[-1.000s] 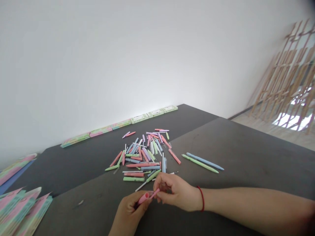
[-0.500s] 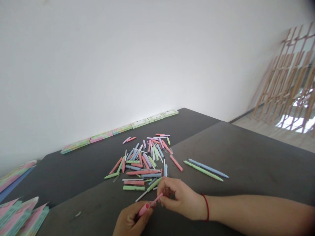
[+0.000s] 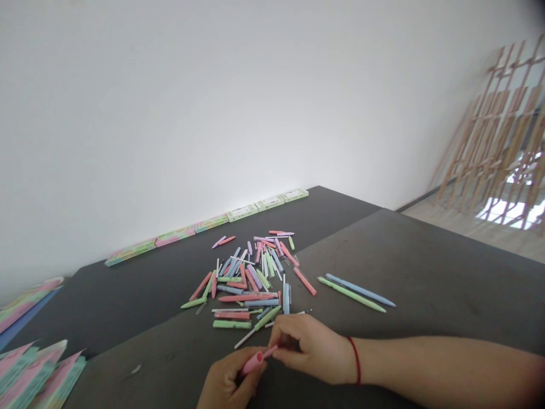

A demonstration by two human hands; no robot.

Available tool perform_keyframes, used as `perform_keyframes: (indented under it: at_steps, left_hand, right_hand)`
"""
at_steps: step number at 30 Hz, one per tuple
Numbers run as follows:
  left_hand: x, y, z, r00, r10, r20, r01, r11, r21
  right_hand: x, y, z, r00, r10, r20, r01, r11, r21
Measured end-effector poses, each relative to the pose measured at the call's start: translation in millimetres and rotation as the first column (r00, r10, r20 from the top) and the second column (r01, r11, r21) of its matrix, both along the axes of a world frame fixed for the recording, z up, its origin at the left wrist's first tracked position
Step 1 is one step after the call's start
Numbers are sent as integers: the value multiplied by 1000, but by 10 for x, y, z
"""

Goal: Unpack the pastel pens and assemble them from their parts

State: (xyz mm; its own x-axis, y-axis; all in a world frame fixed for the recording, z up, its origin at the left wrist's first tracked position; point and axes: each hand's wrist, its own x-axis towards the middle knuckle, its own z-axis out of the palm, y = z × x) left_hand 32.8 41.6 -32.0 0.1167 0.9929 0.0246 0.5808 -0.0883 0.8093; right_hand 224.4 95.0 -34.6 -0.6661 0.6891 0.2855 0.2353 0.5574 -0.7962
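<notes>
Works well inside the right edge of a flat, dark-grey worktop (image 3: 426,272), with room to move between a scattered heap of pastel plastic pen parts (image 3: 247,297) and a slim light-green pen (image 3: 351,294). Pinches in the left hand's (image 3: 232,378) grip, just before the heap, a smooth, hollow, pink plastic tube (image 3: 252,363), round mouth showing; pinches a thin pink strip (image 3: 269,351) beside it with the right hand (image 3: 309,347).

Soft light; glare on floor (image 3: 451,227); wooden slats (image 3: 490,125) blurred.
</notes>
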Motion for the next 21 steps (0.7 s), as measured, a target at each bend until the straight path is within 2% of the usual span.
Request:
perform_keyframes:
  at_steps: [6, 11, 21]
  left_hand:
    - [5, -5, 87, 998, -8, -58, 7, 1000, -27]
    - [-9, -12, 75, 998, -23, -65, 20, 999, -43]
    - [-26, -4, 71, 997, -31, -70, 29, 999, -31]
  right_hand:
    - [5, 12, 14, 997, 12, 79, -14, 1000, 27]
    - [17, 17, 7, 990, 21, 141, -41, 989, 142]
    - [30, 18, 48, 977, 56, 206, -106, 965, 239]
